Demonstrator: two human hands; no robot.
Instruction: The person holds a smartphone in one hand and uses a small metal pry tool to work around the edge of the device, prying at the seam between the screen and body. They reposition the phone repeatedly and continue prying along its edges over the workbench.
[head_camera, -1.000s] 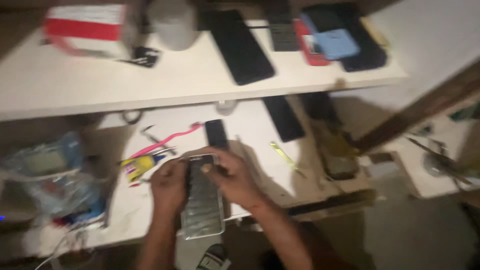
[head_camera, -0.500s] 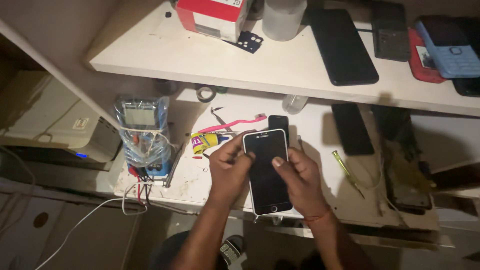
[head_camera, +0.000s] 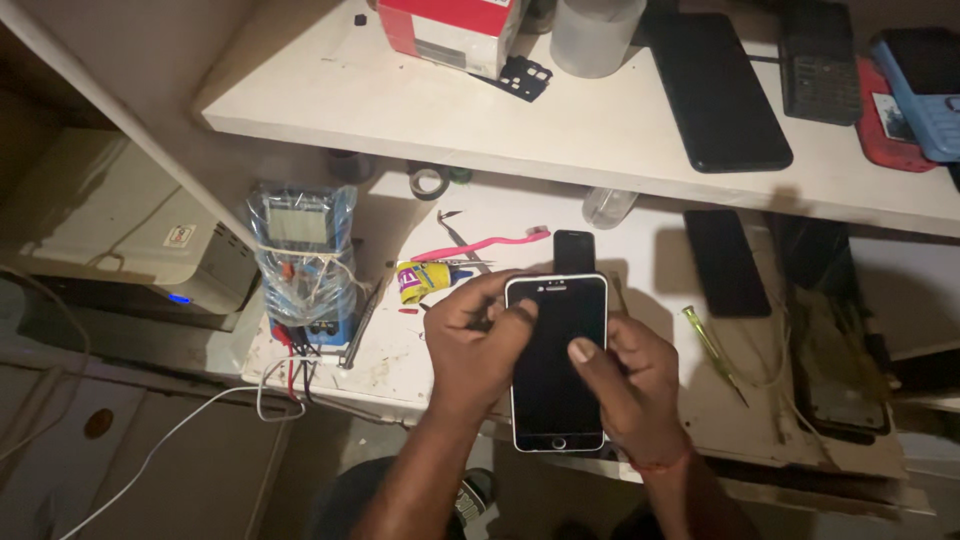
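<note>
Nearest: white-framed smartphone (head_camera: 557, 362), dark screen up, home button toward me, held above the front edge of the workbench (head_camera: 400, 370). A second ago it lay flatter and lower in my grip, with the view blurred; half a second ago it was already raised. Now it sits steady and square to me, so the work has gone from lifting it to handling its face.

My left hand (head_camera: 472, 352): closed around the phone's left edge, thumb pressed near the upper left corner of the glass.

My right hand (head_camera: 632, 385): cupping the right edge and back, one fingertip laid on the screen's right side.

Next, on the workbench: a small dark phone (head_camera: 574, 249) just behind the held one; a pink toothbrush (head_camera: 480, 246) beside tweezers (head_camera: 452, 228); a yellow glue tube (head_camera: 425, 279); a green-handled screwdriver (head_camera: 712, 342) to the right; a plastic-wrapped blue multimeter (head_camera: 302, 262) to the left, leads trailing.

Farther, on the upper shelf (head_camera: 420, 110): a red and white box (head_camera: 450, 30), a white cup (head_camera: 595, 35), a black phone lying flat (head_camera: 715, 90).
</note>
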